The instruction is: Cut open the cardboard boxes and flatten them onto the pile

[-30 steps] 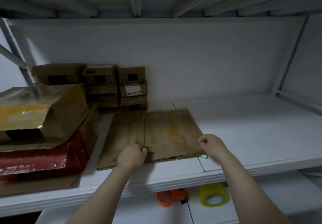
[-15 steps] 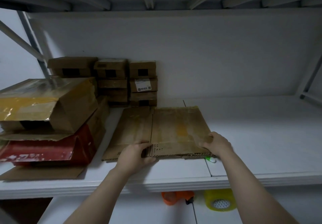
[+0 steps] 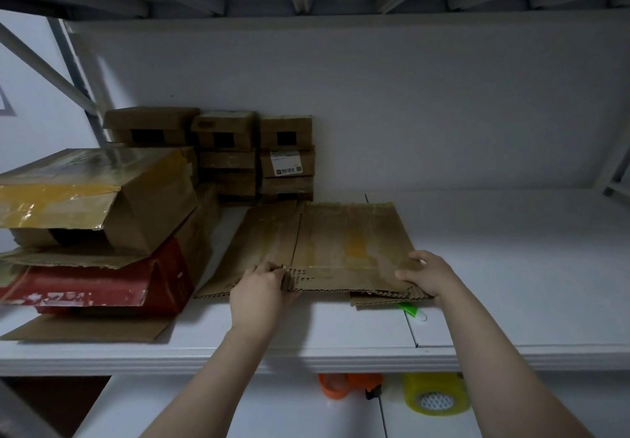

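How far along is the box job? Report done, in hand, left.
Done: one flattened box lies on the shelf. In hand: the left hand grips its near edge, the right hand presses its right corner. Left: the taped box, the red box under it and the small stacked boxes.

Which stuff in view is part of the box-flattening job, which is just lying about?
Job: flattened cardboard, left hand gripping it, right hand pressing it; taped box; red box; small stacked boxes.
Lying about: green object (unclear), orange dispenser, yellow tape roll.
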